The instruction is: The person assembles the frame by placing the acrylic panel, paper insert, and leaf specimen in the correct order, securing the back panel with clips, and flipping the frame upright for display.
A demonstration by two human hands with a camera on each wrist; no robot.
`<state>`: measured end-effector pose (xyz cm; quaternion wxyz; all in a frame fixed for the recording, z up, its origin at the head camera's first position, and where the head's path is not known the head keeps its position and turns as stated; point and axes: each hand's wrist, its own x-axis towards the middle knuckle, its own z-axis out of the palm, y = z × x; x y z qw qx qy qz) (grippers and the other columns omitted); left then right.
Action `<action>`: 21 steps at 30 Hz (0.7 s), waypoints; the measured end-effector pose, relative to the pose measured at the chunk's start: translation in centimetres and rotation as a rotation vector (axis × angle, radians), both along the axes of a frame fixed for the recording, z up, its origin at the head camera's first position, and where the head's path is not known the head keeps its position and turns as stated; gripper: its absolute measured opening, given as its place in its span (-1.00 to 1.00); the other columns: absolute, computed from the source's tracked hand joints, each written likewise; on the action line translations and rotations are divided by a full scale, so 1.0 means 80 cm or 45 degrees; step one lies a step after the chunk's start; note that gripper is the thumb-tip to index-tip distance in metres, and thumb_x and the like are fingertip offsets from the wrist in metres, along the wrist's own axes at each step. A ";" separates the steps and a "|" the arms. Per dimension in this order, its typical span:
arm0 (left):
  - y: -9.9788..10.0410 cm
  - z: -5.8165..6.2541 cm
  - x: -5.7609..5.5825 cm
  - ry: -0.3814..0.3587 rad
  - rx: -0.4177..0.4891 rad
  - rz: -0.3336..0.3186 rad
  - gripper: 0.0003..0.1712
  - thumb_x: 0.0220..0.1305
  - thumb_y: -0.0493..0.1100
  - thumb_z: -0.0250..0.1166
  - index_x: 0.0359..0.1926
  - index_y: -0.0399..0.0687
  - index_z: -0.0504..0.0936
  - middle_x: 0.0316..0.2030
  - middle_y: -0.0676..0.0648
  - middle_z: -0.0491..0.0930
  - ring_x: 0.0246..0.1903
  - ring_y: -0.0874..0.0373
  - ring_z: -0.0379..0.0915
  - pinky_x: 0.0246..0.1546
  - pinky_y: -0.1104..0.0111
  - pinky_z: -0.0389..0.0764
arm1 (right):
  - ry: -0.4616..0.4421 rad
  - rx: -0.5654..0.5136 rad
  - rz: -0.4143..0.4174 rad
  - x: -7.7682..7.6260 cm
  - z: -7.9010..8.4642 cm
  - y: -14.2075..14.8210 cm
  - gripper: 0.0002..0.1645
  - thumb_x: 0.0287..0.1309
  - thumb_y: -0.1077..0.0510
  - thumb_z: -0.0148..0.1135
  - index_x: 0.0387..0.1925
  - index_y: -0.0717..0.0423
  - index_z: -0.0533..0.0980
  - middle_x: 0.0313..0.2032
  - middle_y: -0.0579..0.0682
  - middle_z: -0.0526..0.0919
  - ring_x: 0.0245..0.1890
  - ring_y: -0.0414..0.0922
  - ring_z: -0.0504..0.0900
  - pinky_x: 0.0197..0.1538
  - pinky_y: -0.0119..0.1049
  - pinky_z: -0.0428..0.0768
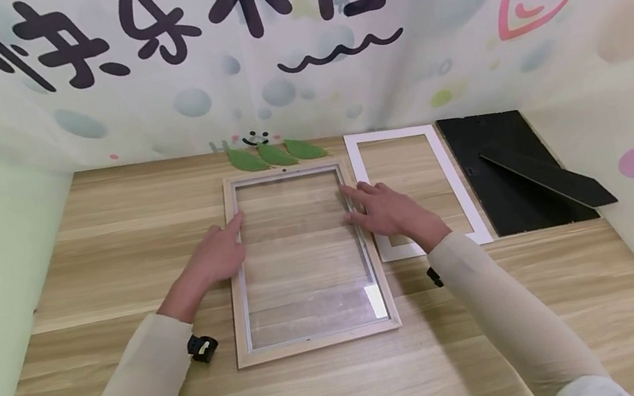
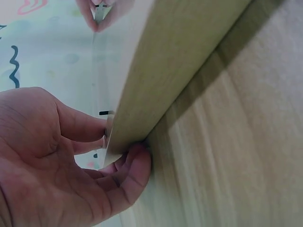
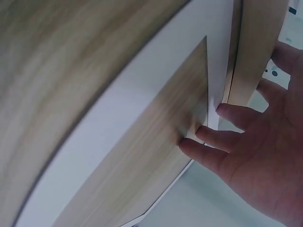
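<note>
A light wooden picture frame (image 1: 320,347) lies flat on the table with a clear pane (image 1: 302,257) inside its border. My left hand (image 1: 217,252) grips the frame's left side rail. In the left wrist view, the thumb of that hand (image 2: 52,156) is over the rail's upper edge, and curled fingers touch its outer face. Across the frame, my right hand (image 1: 387,208) reaches over the right rail, its thumb and index tip at the inner edge. The right wrist view shows its other fingers (image 3: 203,153) spread and fairly straight, low over a white mat (image 3: 113,111).
The white mat (image 1: 455,180) lies right of the frame. Beyond it is a black backing board (image 1: 491,135) with its stand leg (image 1: 549,178) raised. Several green leaves (image 1: 277,154) lie behind the frame, near the printed backdrop (image 1: 273,92).
</note>
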<state>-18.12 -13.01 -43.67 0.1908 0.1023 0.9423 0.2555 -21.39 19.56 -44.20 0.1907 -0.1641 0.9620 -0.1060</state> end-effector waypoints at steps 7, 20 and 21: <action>0.000 0.000 0.002 0.039 -0.003 -0.011 -0.31 0.33 -0.29 -0.21 0.49 -0.26 0.03 0.30 -0.48 0.27 0.19 -0.29 0.23 -0.01 -0.05 0.47 | -0.011 -0.012 0.009 -0.001 0.002 0.001 -0.21 0.40 -0.32 -0.15 0.53 -0.21 -0.01 0.50 0.20 -0.02 0.45 0.30 0.00 0.33 0.24 0.23; -0.008 0.004 -0.003 -0.019 0.109 -0.026 -0.26 0.28 -0.33 -0.11 0.50 -0.26 0.00 -0.54 -0.20 0.46 -0.67 0.14 0.24 -0.68 0.40 0.35 | 0.073 0.027 0.046 -0.027 0.026 -0.009 -0.32 0.47 -0.13 -0.18 0.52 -0.17 0.01 0.52 0.19 -0.15 0.46 0.21 0.04 0.30 0.18 0.32; -0.009 0.004 -0.004 -0.021 0.113 -0.034 -0.25 0.27 -0.34 -0.11 0.49 -0.27 0.00 -0.65 -0.11 0.37 -0.72 0.19 0.19 -0.70 0.41 0.33 | 0.072 0.037 0.052 -0.031 0.027 -0.011 -0.32 0.48 -0.12 -0.19 0.52 -0.15 0.00 0.52 0.19 -0.15 0.46 0.21 0.04 0.31 0.18 0.30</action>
